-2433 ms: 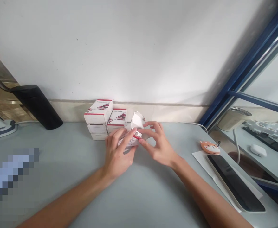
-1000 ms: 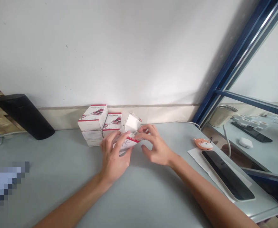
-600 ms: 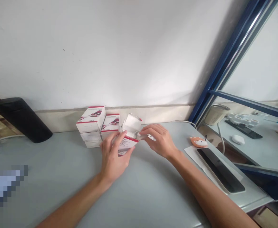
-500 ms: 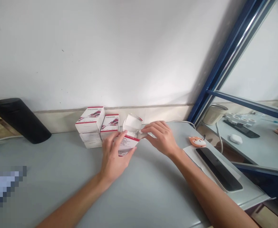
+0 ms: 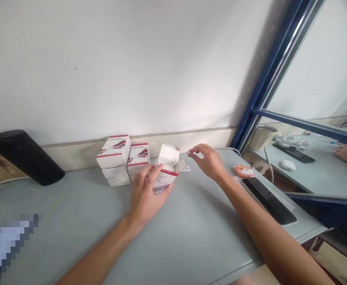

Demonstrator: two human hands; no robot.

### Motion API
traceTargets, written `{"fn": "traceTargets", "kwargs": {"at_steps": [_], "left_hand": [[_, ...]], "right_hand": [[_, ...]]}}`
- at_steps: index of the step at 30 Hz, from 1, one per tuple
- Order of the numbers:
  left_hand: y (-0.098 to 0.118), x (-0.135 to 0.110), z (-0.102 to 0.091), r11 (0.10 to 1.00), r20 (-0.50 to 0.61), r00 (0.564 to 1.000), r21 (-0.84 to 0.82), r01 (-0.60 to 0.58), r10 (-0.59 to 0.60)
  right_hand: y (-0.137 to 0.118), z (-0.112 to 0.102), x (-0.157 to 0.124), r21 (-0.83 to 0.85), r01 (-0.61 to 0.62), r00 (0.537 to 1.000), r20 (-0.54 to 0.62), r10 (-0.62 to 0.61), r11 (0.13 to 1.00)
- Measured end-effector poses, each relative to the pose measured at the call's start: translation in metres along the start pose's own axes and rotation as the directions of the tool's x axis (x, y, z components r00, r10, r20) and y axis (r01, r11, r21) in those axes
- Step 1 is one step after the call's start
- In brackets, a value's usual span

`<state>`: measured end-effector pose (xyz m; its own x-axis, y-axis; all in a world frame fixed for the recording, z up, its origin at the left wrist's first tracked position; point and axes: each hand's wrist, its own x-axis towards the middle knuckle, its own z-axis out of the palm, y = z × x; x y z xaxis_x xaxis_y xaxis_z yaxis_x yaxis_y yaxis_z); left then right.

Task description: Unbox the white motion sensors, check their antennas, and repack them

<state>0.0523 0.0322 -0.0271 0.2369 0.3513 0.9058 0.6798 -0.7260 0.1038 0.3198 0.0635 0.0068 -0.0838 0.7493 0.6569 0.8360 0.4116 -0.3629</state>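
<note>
My left hand (image 5: 148,190) is wrapped around a small white cardboard box (image 5: 164,183) with red edges and printed text, which tilts on the table. Its lid flap (image 5: 169,153) stands up at the back and a side flap leans out to the right, so the top is open. The box's inside is mostly hidden. To the right and apart from the box, my right hand (image 5: 205,160) pinches thumb and forefinger together; a tiny white bit shows at the tips, too small to name. A small white slip (image 5: 186,169) lies behind the box's right side.
Stacked white-and-red boxes (image 5: 114,154) stand left of the open one, by the wall. A black cylinder (image 5: 27,158) leans farther left. On the right are an orange animal-shaped item (image 5: 243,171), a phone-like black slab (image 5: 268,200) and a blue-framed mirror (image 5: 252,107).
My right hand has drawn away from the box's opening, moving right and slightly up. The side flap and the slip behind it now show. My left hand keeps its hold on the box.
</note>
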Motion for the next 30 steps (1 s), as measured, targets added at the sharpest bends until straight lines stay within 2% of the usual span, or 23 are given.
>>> {"fn": "traceTargets", "kwargs": {"at_steps": [2,5,9,12,14,15,17,18,19,21,23,25,27,30], "left_hand": [[0.001,0.000,-0.001,1.000,0.008,1.000,0.003,0.002,-0.002],[0.001,0.001,-0.001,1.000,0.013,1.000,0.011,0.004,-0.005],[0.000,0.001,-0.002,1.000,0.008,1.000,0.011,-0.011,0.011],[0.001,0.001,-0.002,1.000,0.019,1.000,0.018,-0.014,0.014],[0.002,0.002,-0.002,0.999,0.037,0.999,0.030,-0.024,0.023],[0.002,0.002,-0.002,0.999,0.046,0.998,0.037,-0.035,0.034],[0.003,0.003,-0.002,0.996,0.062,0.996,0.052,-0.071,0.067],[0.003,0.003,-0.002,0.994,0.066,0.994,0.057,-0.090,0.086],[0.003,0.003,-0.002,0.992,0.066,0.993,0.061,-0.107,0.103],[0.002,0.003,-0.003,0.988,0.061,0.989,0.067,-0.137,0.133],[0.000,0.003,-0.003,0.983,0.064,0.985,0.081,-0.167,0.162],[-0.001,0.003,-0.003,0.966,0.094,0.970,0.110,-0.236,0.226],[-0.002,0.004,-0.004,0.936,0.137,0.944,0.144,-0.320,0.301],[-0.002,0.006,-0.006,0.910,0.168,0.924,0.182,-0.371,0.343]], "right_hand": [[0.011,0.005,-0.001,-0.094,-0.111,0.988,0.101,0.120,0.989],[0.025,0.015,-0.006,-0.164,-0.212,0.942,0.229,0.246,0.963],[0.034,0.020,-0.010,-0.160,-0.216,0.906,0.334,0.259,0.963],[0.031,0.012,-0.008,-0.152,-0.211,0.892,0.374,0.254,0.965],[0.020,0.002,-0.003,-0.106,-0.197,0.929,0.297,0.220,0.975],[0.012,-0.003,0.000,-0.048,-0.180,0.958,0.220,0.186,0.983],[-0.008,-0.015,0.005,0.142,-0.124,0.992,0.049,0.118,0.982],[-0.018,-0.020,0.007,0.268,-0.107,0.994,0.017,0.106,0.957],[-0.027,-0.024,0.008,0.379,-0.098,0.995,0.024,0.096,0.920],[-0.040,-0.029,0.008,0.511,-0.111,0.986,0.167,0.028,0.852],[-0.045,-0.029,0.007,0.543,-0.148,0.940,0.337,-0.053,0.827],[-0.042,-0.025,0.004,0.491,-0.152,0.891,0.443,-0.096,0.858],[-0.038,-0.016,0.001,0.384,-0.086,0.882,0.459,-0.109,0.919],[-0.036,0.000,-0.004,0.218,0.094,0.915,0.365,-0.170,0.971]]}}
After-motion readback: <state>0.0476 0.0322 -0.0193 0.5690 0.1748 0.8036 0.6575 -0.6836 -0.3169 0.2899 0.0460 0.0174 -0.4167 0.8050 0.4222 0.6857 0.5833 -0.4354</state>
